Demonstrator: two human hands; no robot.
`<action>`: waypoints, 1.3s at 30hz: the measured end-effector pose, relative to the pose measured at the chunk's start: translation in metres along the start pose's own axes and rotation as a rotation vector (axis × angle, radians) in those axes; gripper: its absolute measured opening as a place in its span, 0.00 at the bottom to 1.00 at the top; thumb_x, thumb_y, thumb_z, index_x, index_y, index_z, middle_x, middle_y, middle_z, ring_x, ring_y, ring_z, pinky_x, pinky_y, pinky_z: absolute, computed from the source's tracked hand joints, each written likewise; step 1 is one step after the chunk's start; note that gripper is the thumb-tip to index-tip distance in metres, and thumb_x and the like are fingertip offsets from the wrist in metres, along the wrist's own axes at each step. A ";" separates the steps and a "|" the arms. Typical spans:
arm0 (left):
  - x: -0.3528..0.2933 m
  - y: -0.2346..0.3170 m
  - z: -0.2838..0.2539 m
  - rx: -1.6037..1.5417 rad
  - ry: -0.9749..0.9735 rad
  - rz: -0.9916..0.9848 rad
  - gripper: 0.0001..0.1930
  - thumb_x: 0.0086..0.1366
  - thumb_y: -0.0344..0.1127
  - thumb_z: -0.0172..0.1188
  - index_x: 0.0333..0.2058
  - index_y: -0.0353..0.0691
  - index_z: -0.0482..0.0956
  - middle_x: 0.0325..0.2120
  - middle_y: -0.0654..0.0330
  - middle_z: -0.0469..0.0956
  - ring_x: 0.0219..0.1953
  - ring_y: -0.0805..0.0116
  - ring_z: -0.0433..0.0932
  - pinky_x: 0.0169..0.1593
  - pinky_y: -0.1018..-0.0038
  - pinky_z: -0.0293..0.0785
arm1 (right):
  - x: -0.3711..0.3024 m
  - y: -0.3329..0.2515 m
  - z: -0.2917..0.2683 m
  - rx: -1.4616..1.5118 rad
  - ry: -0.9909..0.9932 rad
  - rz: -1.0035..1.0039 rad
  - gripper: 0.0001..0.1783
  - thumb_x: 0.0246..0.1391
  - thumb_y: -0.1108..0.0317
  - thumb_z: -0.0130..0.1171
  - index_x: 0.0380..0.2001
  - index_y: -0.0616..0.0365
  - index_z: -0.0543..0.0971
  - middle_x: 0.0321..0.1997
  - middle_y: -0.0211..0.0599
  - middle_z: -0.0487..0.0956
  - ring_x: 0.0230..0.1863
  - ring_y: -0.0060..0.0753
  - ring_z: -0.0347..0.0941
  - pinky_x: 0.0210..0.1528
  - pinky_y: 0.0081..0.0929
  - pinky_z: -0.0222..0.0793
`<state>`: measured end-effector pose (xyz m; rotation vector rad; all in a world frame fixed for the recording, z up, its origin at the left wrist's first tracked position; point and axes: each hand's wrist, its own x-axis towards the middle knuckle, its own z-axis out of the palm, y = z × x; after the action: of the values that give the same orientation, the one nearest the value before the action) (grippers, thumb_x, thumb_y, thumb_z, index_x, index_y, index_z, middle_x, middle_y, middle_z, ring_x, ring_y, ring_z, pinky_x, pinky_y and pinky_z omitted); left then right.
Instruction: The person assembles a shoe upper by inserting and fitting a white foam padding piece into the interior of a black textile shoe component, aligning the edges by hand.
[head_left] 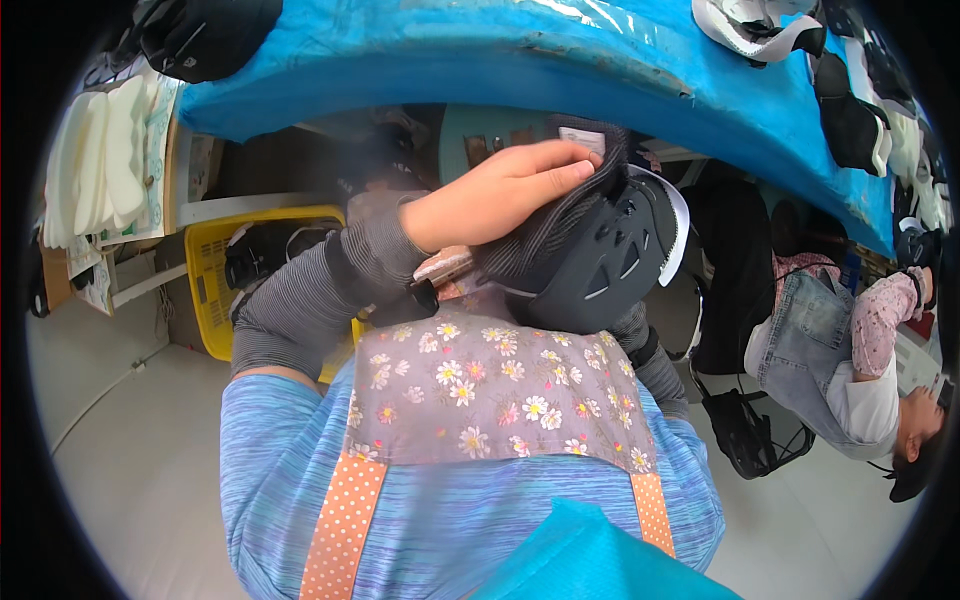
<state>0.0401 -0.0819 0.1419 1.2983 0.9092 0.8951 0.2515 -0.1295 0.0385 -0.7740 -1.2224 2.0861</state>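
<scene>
piece point(600, 265) (black) aslant, white edge point(682, 225) rightward

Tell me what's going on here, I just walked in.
A person has the left hand on a black piece with ribbed fabric, just in front of a flowered apron. The right hand is hidden. More pieces lie on the blue table ahead, a yellow basket stands at left, and another person is at right.
</scene>
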 end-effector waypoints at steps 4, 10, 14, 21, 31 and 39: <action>-0.004 -0.002 -0.001 -0.153 -0.077 -0.002 0.12 0.75 0.37 0.48 0.45 0.34 0.73 0.41 0.64 0.73 0.44 0.78 0.70 0.52 0.78 0.67 | -0.006 0.000 0.000 0.001 0.016 0.000 0.31 0.69 0.63 0.46 0.70 0.60 0.54 0.67 0.37 0.63 0.66 0.29 0.62 0.67 0.28 0.61; -0.011 -0.012 -0.002 -0.412 -0.045 0.135 0.10 0.74 0.37 0.48 0.38 0.36 0.71 0.36 0.67 0.67 0.40 0.80 0.65 0.47 0.79 0.64 | -0.013 -0.001 -0.005 0.007 0.047 0.001 0.31 0.69 0.62 0.46 0.70 0.60 0.54 0.68 0.37 0.63 0.66 0.30 0.62 0.67 0.28 0.61; -0.013 -0.016 0.000 -0.309 -0.013 0.158 0.10 0.76 0.38 0.46 0.39 0.37 0.70 0.36 0.67 0.66 0.39 0.79 0.63 0.46 0.79 0.63 | -0.015 0.001 -0.009 0.020 0.071 0.001 0.31 0.69 0.62 0.46 0.69 0.60 0.54 0.68 0.37 0.63 0.66 0.30 0.62 0.67 0.28 0.61; -0.017 -0.034 0.001 -0.012 0.199 0.112 0.20 0.78 0.44 0.40 0.44 0.32 0.74 0.37 0.64 0.75 0.40 0.78 0.70 0.47 0.80 0.68 | -0.004 0.004 -0.012 0.022 0.090 -0.017 0.31 0.69 0.62 0.47 0.69 0.60 0.54 0.68 0.37 0.63 0.66 0.30 0.62 0.67 0.28 0.61; -0.024 -0.047 0.001 -0.077 0.333 0.185 0.17 0.78 0.40 0.42 0.45 0.32 0.73 0.35 0.64 0.75 0.37 0.77 0.68 0.44 0.79 0.67 | -0.002 0.005 -0.012 -0.004 0.123 -0.033 0.31 0.68 0.62 0.47 0.69 0.60 0.54 0.68 0.38 0.63 0.66 0.31 0.62 0.67 0.28 0.61; -0.021 -0.057 -0.015 -0.543 0.243 -0.209 0.20 0.73 0.38 0.48 0.57 0.29 0.69 0.50 0.58 0.76 0.52 0.70 0.73 0.59 0.74 0.65 | 0.005 0.009 -0.009 -0.011 0.144 -0.048 0.31 0.68 0.62 0.47 0.69 0.60 0.54 0.68 0.38 0.63 0.66 0.31 0.62 0.67 0.28 0.61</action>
<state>0.0197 -0.0991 0.0854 0.6275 0.8871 1.0550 0.2526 -0.1241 0.0262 -0.8753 -1.1633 1.9507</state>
